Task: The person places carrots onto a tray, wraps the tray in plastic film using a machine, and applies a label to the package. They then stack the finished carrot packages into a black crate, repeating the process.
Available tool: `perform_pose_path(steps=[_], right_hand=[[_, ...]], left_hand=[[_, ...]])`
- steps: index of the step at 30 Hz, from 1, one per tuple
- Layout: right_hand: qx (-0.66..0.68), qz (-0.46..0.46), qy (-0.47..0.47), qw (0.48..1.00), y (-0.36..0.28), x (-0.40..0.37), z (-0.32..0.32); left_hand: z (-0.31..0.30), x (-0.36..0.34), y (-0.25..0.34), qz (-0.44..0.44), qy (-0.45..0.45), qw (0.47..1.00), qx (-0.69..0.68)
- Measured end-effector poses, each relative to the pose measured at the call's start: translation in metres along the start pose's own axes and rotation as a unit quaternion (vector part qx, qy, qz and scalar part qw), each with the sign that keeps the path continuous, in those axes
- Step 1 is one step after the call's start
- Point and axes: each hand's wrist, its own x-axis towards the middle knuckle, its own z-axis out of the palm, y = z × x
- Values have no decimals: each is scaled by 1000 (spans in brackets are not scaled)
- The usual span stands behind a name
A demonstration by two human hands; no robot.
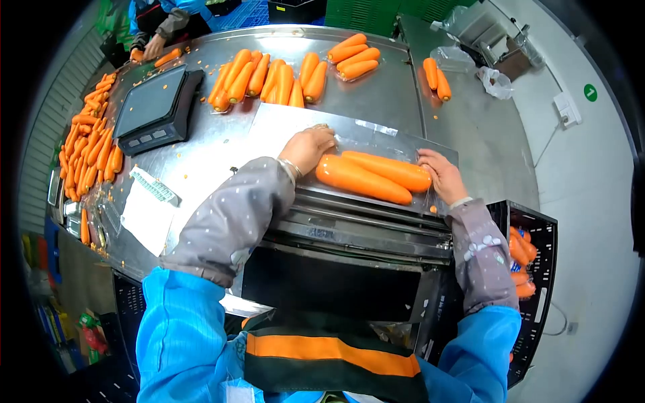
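Two large carrots (373,176) lie side by side on a metal plate in front of me, with shiny clear plastic film (356,142) around them. My left hand (309,149) is at their left end, fingers curled and pressed together on the film. At the right end, my right hand (443,176) pinches the film between thumb and fingers. The exact fold of film in each hand is hard to see. Just below the plate runs the front edge of a wrapping machine (363,232).
Beyond the plate lie several carrot groups (282,80) and a black scale (158,107). Loose carrots (91,151) are heaped at left, near a white cloth (151,215). A black crate (541,269) with packed carrots stands at right. Another person's hands (154,47) work at far left.
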Motion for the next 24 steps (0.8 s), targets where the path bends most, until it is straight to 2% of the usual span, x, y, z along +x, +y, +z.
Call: perform_pose_path(steps=[1,3,4,5,6,7,8,9,10,12,14,15,16,17,18,19,20,22,23,24], right_hand=[[11,-25,15,1000,5,3,3],[36,-68,42,996,14,2,8],[132,78,-8,988,11,1,7],[224,219,-57,948,6,-1,3],[308,353,-103,877,-2,-2,-1],[382,390,-91,833,-18,-2,-1],[381,415,-112,819,-32,4,-8],[378,441,-132,803,-44,7,-16],[376,466,-151,786,-51,7,-23],[392,479,-146,771,-50,-4,-28],[405,500,-157,749,-71,-27,-31],[374,492,-154,771,-88,-46,-30],[343,485,-152,790,-106,-68,-29],[353,489,-152,783,-118,-86,-26],[365,497,-154,772,-130,-106,-20],[343,485,-157,789,-128,-130,-5],[273,427,-149,849,-135,-147,6],[148,297,-93,938,-131,-176,39],[232,390,-113,884,-132,-182,48],[194,416,-122,880,-141,-172,41]], left_hand=[[3,-4,1,5,31,999,-16],[-2,-5,9,-114,-44,993,-4],[-11,3,17,-165,-79,983,5],[-18,8,25,-244,-113,961,-58],[-16,10,22,-259,-131,957,-21],[-15,10,17,-271,-148,951,15],[-12,12,11,-282,-164,944,52],[-13,16,14,-331,-184,923,63],[-16,18,17,-325,-172,924,104],[-42,29,33,-398,-309,864,9],[-46,6,40,-369,-335,866,38],[-59,-10,64,-383,-327,864,9],[-57,-34,61,-318,-362,876,5],[-67,-51,95,-381,-318,868,-26],[-68,-71,108,-368,-324,871,6],[-64,-97,116,-361,-315,878,-2],[-56,-120,119,-353,-304,885,-10],[-35,-154,119,-349,-291,889,65],[-29,-160,123,-349,-269,890,118],[-27,-166,119,-344,-248,898,119]])
